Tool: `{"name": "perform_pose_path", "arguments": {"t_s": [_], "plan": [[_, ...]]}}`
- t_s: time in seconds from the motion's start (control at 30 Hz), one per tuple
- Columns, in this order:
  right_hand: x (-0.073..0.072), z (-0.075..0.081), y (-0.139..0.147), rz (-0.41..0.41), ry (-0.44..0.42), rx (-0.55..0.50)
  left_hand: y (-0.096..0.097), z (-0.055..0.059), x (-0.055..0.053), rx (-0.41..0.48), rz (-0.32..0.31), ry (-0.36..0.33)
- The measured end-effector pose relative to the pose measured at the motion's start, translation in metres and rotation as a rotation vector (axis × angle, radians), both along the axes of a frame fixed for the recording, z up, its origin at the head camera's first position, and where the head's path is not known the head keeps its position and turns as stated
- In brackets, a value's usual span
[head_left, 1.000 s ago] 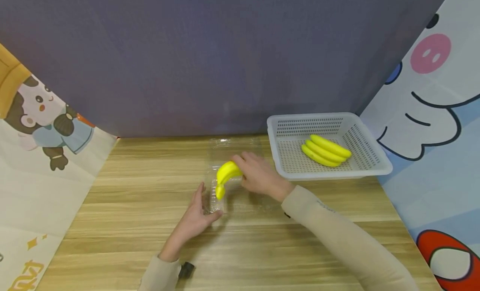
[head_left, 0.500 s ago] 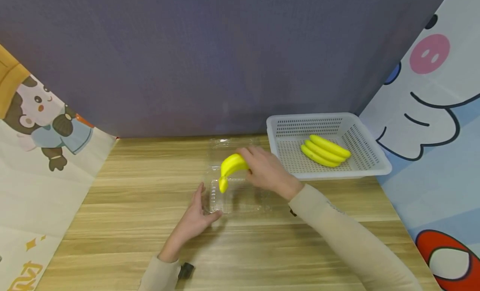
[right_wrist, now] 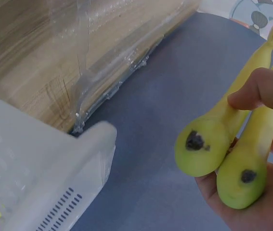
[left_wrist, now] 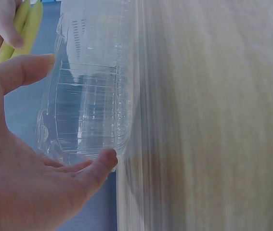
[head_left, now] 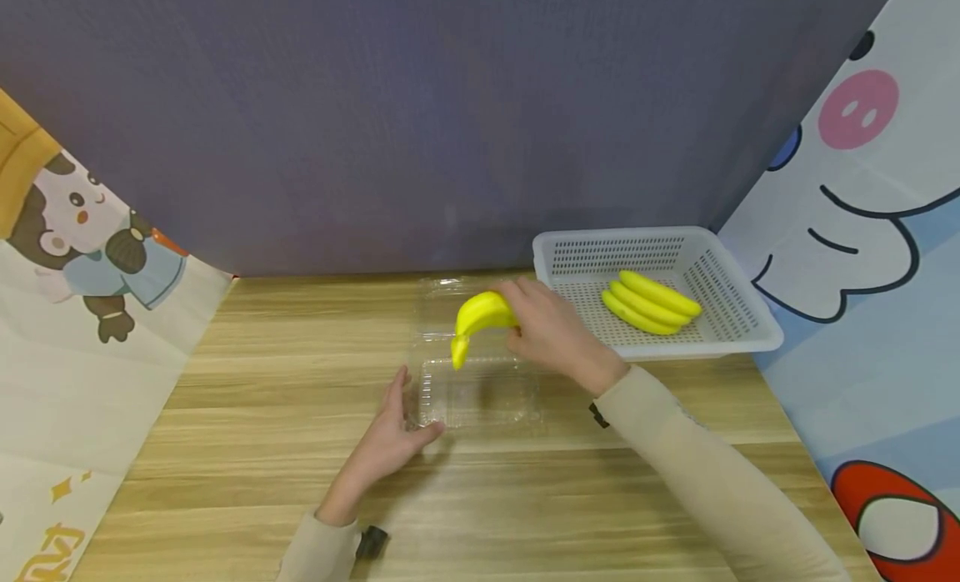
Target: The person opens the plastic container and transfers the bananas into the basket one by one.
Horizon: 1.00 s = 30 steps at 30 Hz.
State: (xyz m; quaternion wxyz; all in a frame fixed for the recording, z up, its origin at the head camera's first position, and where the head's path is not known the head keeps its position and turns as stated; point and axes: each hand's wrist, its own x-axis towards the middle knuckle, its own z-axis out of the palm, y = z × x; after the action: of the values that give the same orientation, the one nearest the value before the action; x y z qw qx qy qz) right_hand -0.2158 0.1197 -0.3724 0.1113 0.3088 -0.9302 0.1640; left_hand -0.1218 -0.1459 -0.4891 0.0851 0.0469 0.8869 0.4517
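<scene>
My right hand (head_left: pixel 551 328) holds a small yellow banana bunch (head_left: pixel 483 311) in the air above the clear plastic clamshell box (head_left: pixel 495 415). The right wrist view shows two joined bananas (right_wrist: pixel 201 144), their dark-tipped ends towards the camera, with the thumb across them. The clamshell stands open on the table, lid side towards the back wall. At its front left corner is my left hand (head_left: pixel 390 436), thumb by the front and fingers along the left side. In the left wrist view the thumb and fingers (left_wrist: pixel 100 166) spread wide beside the clear wall, a fingertip touching it.
A white perforated basket (head_left: pixel 551 303) stands right of the clamshell, holding several yellow bananas (head_left: pixel 651 303). A grey wall (head_left: pixel 450 148) rises behind the wooden table (head_left: pixel 262 415). Cartoon-printed panels flank both sides.
My right hand has lifted the banana bunch and carried it to the right and back, uncovering more of the clamshell's base. The left hand has stayed in place.
</scene>
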Motion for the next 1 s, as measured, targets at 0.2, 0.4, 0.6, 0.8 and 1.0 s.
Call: {"name": "perform_pose_path", "arguments": {"t_s": [0.2, 0.4, 0.6, 0.8, 1.0], "plan": [[-0.002, 0.006, 0.01, -0.023, 0.009, -0.015, 0.0, 0.0, 0.0, -0.003, 0.001, -0.003], [-0.004, 0.008, 0.02, -0.05, 0.004, -0.018, 0.0, 0.0, 0.0, 0.002, 0.0, -0.003], [-0.006, 0.009, 0.029, -0.079, -0.019, -0.012, 0.0, 0.001, 0.0, 0.007, 0.0, -0.004], [-0.008, 0.01, 0.037, -0.108, -0.011, 0.003, 0.001, 0.001, 0.0, 0.002, 0.002, -0.006], [-0.011, 0.012, 0.045, -0.119, 0.007, 0.003, 0.001, 0.002, 0.0, 0.002, 0.0, -0.007]]}}
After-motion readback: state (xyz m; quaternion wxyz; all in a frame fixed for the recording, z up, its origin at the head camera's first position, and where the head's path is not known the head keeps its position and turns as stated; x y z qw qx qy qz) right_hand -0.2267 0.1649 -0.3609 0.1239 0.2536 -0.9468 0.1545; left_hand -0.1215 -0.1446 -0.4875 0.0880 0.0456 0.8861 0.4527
